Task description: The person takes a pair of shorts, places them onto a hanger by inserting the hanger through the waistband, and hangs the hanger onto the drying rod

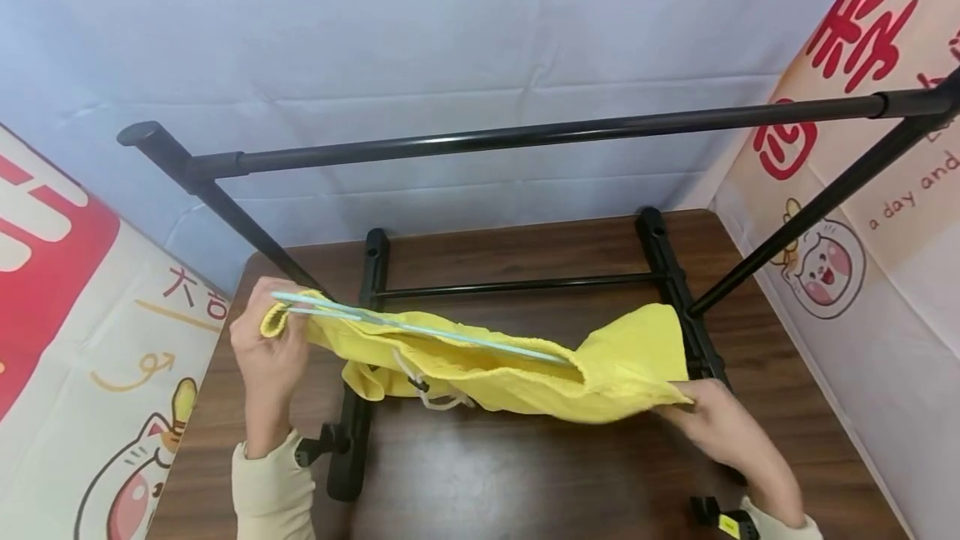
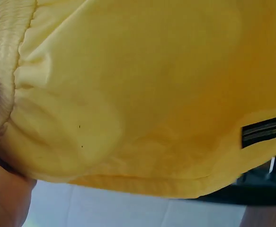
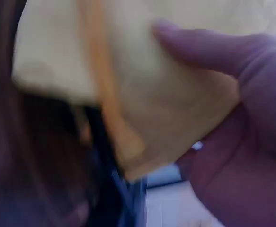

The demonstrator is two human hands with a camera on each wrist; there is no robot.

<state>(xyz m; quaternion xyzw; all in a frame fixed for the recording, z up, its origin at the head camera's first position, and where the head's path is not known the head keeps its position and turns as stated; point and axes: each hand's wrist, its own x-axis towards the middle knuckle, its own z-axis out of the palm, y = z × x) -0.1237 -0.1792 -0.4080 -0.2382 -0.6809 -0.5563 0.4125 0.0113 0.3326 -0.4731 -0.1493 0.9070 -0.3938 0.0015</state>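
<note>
Yellow shorts with an elastic waistband stretch between both hands above the table. A thin light blue hanger runs along the waist opening, its left end sticking out by the left hand. A white drawstring dangles from the front. My left hand grips the gathered waistband at the left end; in the left wrist view its fingers lie at the elastic edge, and a black label shows on the cloth. My right hand pinches the right side of the shorts, thumb on top of the fabric in the blurred right wrist view.
A black rack stands on the brown wooden table, its top bar crossing beyond the shorts. Below are a lower crossbar and two feet, the left foot near my left wrist. Printed cloth walls surround the table.
</note>
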